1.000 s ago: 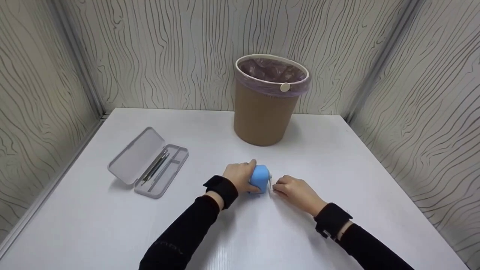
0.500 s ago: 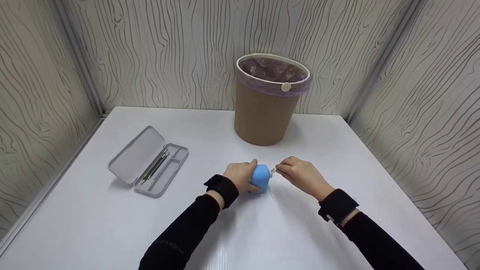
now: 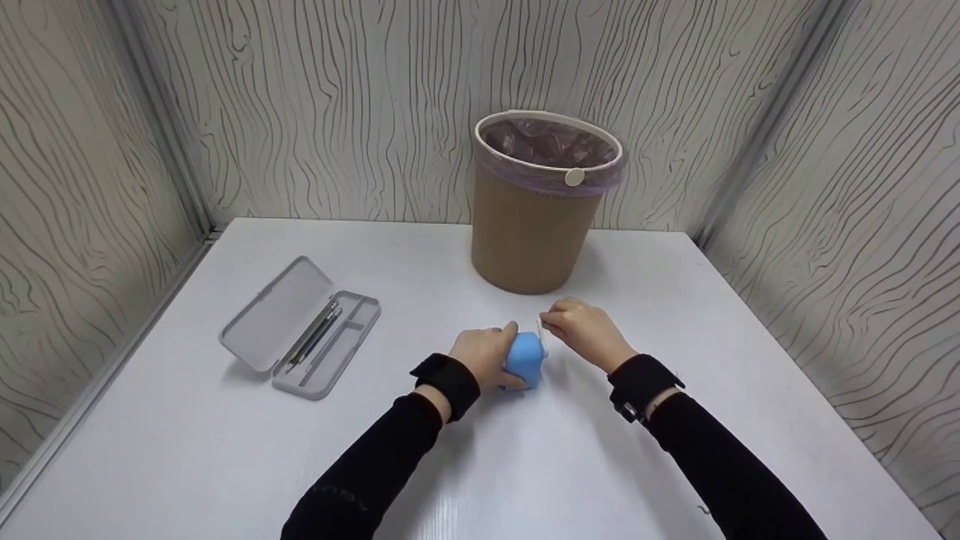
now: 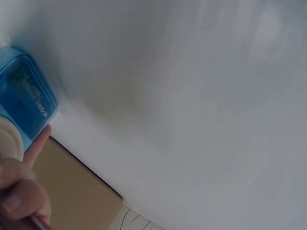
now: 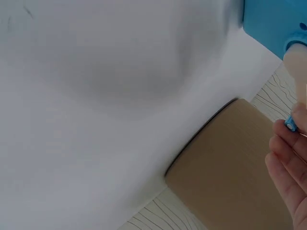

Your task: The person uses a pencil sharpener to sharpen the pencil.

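My left hand (image 3: 480,356) grips a blue pencil sharpener (image 3: 525,358) on the white table. In the left wrist view, its see-through shavings drawer (image 4: 31,98) and a pale round part (image 4: 8,141) show, with curled fingers beside them. A thin dark-red stick, perhaps a pencil (image 4: 37,222), sticks out from those fingers at the lower corner. My right hand (image 3: 589,330) pinches the end of the sharpener's white crank handle (image 3: 541,336), which points away from me. A small blue knob end (image 5: 290,123) peeks out between the right fingertips.
An open grey pencil case (image 3: 277,315) with several pencils (image 3: 311,341) lies at the left of the table (image 3: 420,262). Behind the sharpener stands a brown bin (image 3: 529,232) with a purple liner. Wood-patterned walls (image 3: 337,112) enclose the table.
The crank handle has turned from pointing toward me to pointing away, and my right hand has travelled round with it. My left hand stays on the sharpener.
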`<state>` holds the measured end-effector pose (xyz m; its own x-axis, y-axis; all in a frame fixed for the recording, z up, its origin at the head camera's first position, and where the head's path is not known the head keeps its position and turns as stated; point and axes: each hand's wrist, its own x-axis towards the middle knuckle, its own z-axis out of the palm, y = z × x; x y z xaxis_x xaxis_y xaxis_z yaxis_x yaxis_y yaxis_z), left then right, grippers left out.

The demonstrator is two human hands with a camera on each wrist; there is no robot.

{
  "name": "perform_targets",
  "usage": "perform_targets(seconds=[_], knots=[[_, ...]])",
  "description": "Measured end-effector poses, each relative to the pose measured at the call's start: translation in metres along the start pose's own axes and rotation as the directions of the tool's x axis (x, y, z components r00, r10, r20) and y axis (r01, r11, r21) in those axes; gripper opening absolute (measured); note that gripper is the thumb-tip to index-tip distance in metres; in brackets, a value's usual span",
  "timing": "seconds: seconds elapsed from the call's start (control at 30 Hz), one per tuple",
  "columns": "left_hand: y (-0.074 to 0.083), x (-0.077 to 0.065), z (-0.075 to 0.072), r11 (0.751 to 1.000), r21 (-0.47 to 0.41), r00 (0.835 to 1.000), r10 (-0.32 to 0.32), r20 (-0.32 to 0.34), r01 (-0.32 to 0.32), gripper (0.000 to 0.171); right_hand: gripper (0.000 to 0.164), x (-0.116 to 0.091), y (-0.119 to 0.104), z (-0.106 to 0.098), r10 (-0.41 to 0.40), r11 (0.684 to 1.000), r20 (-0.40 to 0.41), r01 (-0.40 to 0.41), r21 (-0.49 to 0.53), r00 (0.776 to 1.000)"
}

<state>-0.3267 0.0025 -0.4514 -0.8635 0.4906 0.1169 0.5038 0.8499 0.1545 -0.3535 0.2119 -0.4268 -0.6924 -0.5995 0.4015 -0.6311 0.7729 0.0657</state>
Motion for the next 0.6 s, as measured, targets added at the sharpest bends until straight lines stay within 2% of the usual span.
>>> perform_targets(seconds=[0.23,0.37,0.6], knots=[[0.002,0.0,0.001,1.0,-0.004,1.0,-0.013,0.022,0.013,0.082,0.016,-0.001,0.0,0.005,0.03,0.999,0.004,-0.03,0.039,1.0],[0.002,-0.001,0.002,1.0,-0.018,0.999,-0.016,0.034,0.017,0.085,0.018,-0.001,0.0,0.011,0.056,0.998,0.039,-0.058,0.038,0.998],[0.002,-0.001,0.001,1.0,-0.018,1.0,-0.009,0.0,0.009,0.082,0.017,-0.002,0.0,0.018,0.064,0.997,0.052,-0.066,0.032,0.997]])
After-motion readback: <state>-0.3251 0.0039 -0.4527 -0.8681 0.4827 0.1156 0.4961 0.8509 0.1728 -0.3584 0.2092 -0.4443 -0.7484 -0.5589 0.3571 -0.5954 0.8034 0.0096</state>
